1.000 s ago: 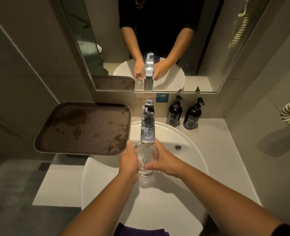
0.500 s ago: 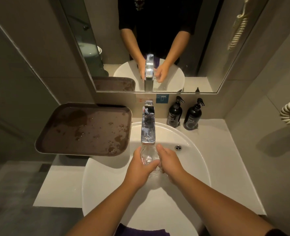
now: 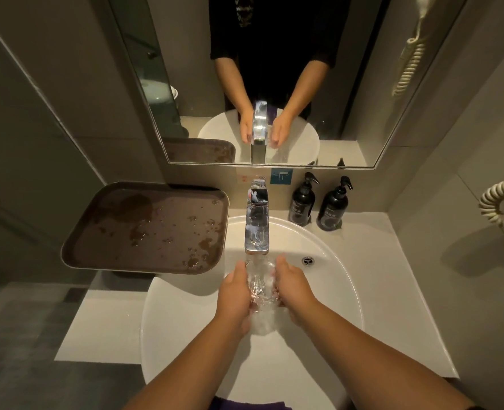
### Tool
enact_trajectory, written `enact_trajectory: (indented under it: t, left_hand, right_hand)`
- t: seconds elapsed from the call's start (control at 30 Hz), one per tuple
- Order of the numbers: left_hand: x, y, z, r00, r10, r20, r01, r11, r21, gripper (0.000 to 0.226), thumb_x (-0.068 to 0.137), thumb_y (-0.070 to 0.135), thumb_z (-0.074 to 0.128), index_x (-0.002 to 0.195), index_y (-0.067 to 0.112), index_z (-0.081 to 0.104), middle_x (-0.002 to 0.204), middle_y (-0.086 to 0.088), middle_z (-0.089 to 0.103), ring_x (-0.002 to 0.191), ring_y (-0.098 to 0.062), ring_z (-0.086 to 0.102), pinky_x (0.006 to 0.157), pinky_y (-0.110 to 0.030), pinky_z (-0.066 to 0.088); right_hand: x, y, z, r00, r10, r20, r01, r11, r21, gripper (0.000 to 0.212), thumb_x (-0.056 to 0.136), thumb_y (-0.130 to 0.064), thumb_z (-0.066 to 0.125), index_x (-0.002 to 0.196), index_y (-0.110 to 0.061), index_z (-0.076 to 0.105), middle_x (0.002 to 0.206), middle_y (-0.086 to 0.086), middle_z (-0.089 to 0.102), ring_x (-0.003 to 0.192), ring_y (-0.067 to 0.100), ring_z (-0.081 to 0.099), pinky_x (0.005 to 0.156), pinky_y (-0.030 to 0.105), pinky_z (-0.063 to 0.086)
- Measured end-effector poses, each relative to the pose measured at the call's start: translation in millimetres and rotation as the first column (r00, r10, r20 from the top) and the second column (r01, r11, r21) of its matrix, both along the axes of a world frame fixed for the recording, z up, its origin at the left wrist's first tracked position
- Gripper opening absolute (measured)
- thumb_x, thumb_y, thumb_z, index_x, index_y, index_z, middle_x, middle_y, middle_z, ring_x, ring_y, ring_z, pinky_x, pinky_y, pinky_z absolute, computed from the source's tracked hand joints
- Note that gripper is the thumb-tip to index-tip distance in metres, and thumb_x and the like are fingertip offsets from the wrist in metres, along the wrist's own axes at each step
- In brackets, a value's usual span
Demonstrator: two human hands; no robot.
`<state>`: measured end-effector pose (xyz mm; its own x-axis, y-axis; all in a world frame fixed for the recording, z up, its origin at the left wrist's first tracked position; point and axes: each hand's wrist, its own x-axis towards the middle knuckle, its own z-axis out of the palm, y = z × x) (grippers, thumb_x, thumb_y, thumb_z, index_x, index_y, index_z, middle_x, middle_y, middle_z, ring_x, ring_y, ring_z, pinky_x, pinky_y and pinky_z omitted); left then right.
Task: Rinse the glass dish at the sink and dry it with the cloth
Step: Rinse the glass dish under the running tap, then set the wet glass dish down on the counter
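Observation:
A small clear glass dish (image 3: 260,284) sits between my two hands under the chrome tap (image 3: 257,223), with water running onto it over the white sink (image 3: 327,297). My left hand (image 3: 235,294) cups its left side and my right hand (image 3: 292,284) cups its right side. The glass is hard to make out through the splashing water. A purple cloth (image 3: 249,405) shows at the bottom edge, at the sink's near rim.
A wet brown tray (image 3: 147,229) stands to the left of the tap, overhanging the sink edge. Two black pump bottles (image 3: 302,202) (image 3: 333,207) stand at the back right on the counter. A mirror (image 3: 274,78) fills the wall behind. A coiled cord (image 3: 502,205) hangs at right.
Both hands have shifted around the dish: the fingers that overlapped it are now at its two sides, palms facing each other, and water now runs onto the glass.

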<state>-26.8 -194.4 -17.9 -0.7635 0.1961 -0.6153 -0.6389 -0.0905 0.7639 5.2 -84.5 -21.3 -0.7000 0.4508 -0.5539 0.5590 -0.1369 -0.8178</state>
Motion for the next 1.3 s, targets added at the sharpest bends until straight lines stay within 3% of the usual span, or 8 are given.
enact_trajectory:
  t: [0.2, 0.27, 0.43, 0.6, 0.83, 0.97, 1.13, 1.3]
  left_hand:
    - [-3, -14, 1, 0.990, 0.097, 0.098, -0.100, 0.995, 0.029, 0.043, 0.098, 0.049, 0.047, 0.106, 0.014, 0.069, 0.088, -0.004, 0.077, 0.069, -0.016, 0.074, 0.054, -0.024, 0.055]
    - [-3, -15, -1, 0.989, 0.088, 0.119, -0.094, 0.995, 0.042, 0.049, 0.096, 0.054, 0.048, 0.109, 0.012, 0.069, 0.089, -0.004, 0.077, 0.071, -0.016, 0.074, 0.057, -0.025, 0.056]
    - [2, -8, 6, 0.983, 0.072, 0.172, -0.080, 0.996, 0.039, 0.055, 0.096, 0.058, 0.042, 0.101, 0.009, 0.065, 0.080, -0.006, 0.066, 0.062, -0.022, 0.059, 0.049, -0.037, 0.058]
    - [1, -11, 5, 0.971, 0.130, 0.199, -0.139, 0.990, 0.034, 0.050, 0.096, 0.056, 0.045, 0.102, 0.013, 0.069, 0.086, -0.004, 0.077, 0.072, -0.020, 0.073, 0.061, -0.028, 0.056]
    - [7, -20, 24, 0.965, 0.157, 0.209, -0.159, 0.987, -0.008, 0.038, 0.095, 0.046, 0.047, 0.068, 0.020, 0.046, 0.056, 0.002, 0.040, 0.047, -0.015, 0.037, 0.048, -0.023, 0.033]
    - [5, -25, 29, 0.975, 0.126, 0.184, -0.132, 0.991, 0.025, 0.038, 0.095, 0.040, 0.044, 0.063, 0.024, 0.033, 0.054, 0.004, 0.022, 0.046, -0.015, 0.022, 0.041, -0.023, 0.022]
    - [4, -38, 30, 0.997, 0.069, 0.014, -0.069, 0.997, -0.036, 0.043, 0.098, 0.042, 0.041, 0.061, 0.022, 0.035, 0.049, 0.004, 0.024, 0.038, -0.014, 0.025, 0.039, -0.023, 0.022]
    - [18, -54, 49, 0.895, -0.284, -0.343, 0.153, 0.919, -0.363, 0.044, 0.101, 0.042, 0.032, 0.066, 0.020, 0.046, 0.058, 0.002, 0.043, 0.054, -0.014, 0.041, 0.056, -0.030, 0.037]
  right_hand:
    - [-27, 35, 77, 0.933, 0.275, -0.231, -0.056, 0.746, 0.663, 0.032, 0.103, -0.029, 0.034, 0.082, -0.019, 0.056, 0.087, 0.006, 0.056, 0.082, 0.020, 0.050, 0.074, 0.037, 0.041]
    - [-38, 37, 112, 0.834, 0.434, -0.340, -0.003, 0.620, 0.785, 0.030, 0.102, -0.035, 0.037, 0.112, -0.020, 0.061, 0.114, 0.005, 0.059, 0.106, 0.018, 0.051, 0.091, 0.034, 0.041]
    - [-68, 28, 146, 0.663, 0.720, 0.205, -0.331, 0.037, 0.943, 0.060, 0.100, -0.050, 0.038, 0.150, -0.017, 0.037, 0.158, 0.006, 0.036, 0.146, 0.025, 0.029, 0.118, 0.045, 0.026]
    - [-53, 20, 115, 0.623, 0.755, 0.206, -0.247, -0.060, 0.967, 0.055, 0.100, -0.036, 0.046, 0.143, -0.003, 0.043, 0.151, 0.017, 0.043, 0.142, 0.035, 0.036, 0.114, 0.047, 0.034]
    - [-31, 13, 102, 0.663, 0.738, 0.121, -0.249, 0.065, 0.966, 0.063, 0.099, -0.040, 0.042, 0.151, -0.005, 0.031, 0.161, 0.012, 0.026, 0.151, 0.029, 0.017, 0.122, 0.042, 0.020]
    - [18, 10, 79, 0.752, 0.612, -0.246, -0.113, 0.487, 0.866, 0.052, 0.099, -0.034, 0.040, 0.146, -0.011, 0.044, 0.150, -0.005, 0.040, 0.141, 0.008, 0.032, 0.116, 0.018, 0.019]
    - [54, -5, 46, 0.996, 0.069, -0.055, -0.058, 0.981, 0.185, 0.034, 0.103, -0.041, 0.039, 0.108, -0.017, 0.063, 0.102, 0.005, 0.069, 0.077, 0.016, 0.061, 0.066, 0.027, 0.045]
    - [48, -9, 60, 0.917, 0.290, 0.273, -0.172, 0.907, -0.385, 0.076, 0.087, -0.080, 0.028, 0.116, -0.018, 0.062, 0.074, 0.013, 0.071, 0.044, 0.012, 0.046, 0.037, 0.018, 0.035]
